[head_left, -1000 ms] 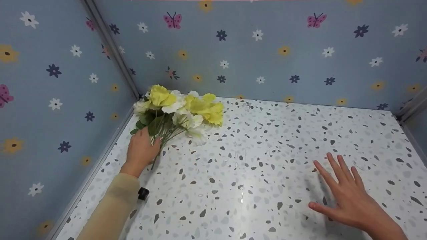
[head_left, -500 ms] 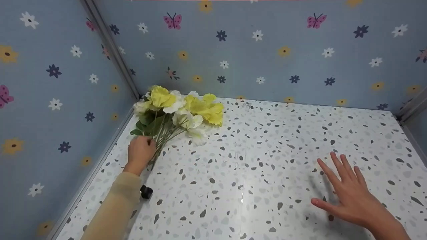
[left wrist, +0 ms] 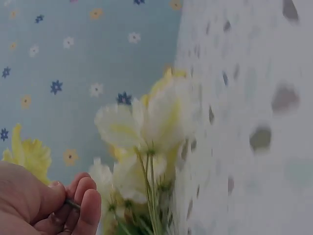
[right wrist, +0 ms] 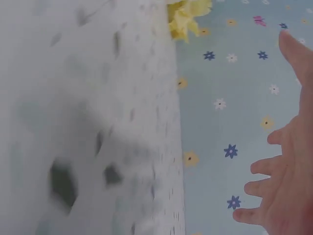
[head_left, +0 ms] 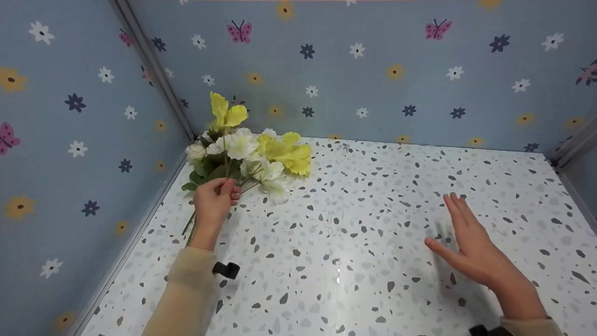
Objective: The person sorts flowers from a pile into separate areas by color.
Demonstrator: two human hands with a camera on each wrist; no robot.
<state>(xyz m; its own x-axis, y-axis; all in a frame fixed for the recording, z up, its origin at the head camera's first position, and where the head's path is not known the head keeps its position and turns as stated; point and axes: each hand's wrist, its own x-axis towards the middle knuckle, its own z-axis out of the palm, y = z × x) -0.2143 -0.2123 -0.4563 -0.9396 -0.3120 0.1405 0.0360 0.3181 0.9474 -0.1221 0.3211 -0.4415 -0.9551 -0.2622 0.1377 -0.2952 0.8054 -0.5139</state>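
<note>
My left hand (head_left: 213, 205) pinches the thin stem of a yellow flower (head_left: 226, 114), whose bloom stands upright above the others. In the left wrist view, the stem (left wrist: 73, 203) shows between thumb and curled fingers. Behind it, a bunch of white flowers (head_left: 241, 143) and another yellow flower (head_left: 291, 154) lies on the table in the back left corner, with green leaves (head_left: 199, 173) among the stems. My right hand (head_left: 480, 247) hovers over the right side of the table, fingers straight and thumb spread, holding nothing.
The speckled white table (head_left: 354, 224) is bounded by a blue patterned back wall (head_left: 373, 88) and a left wall (head_left: 93, 172). A metal post (head_left: 154, 65) stands in the corner behind the flowers. Small black clips show at both sleeves.
My left hand has closed on a stem, moved slightly right and raised one yellow flower out of the bunch. The right hand has turned, its fingers closer together.
</note>
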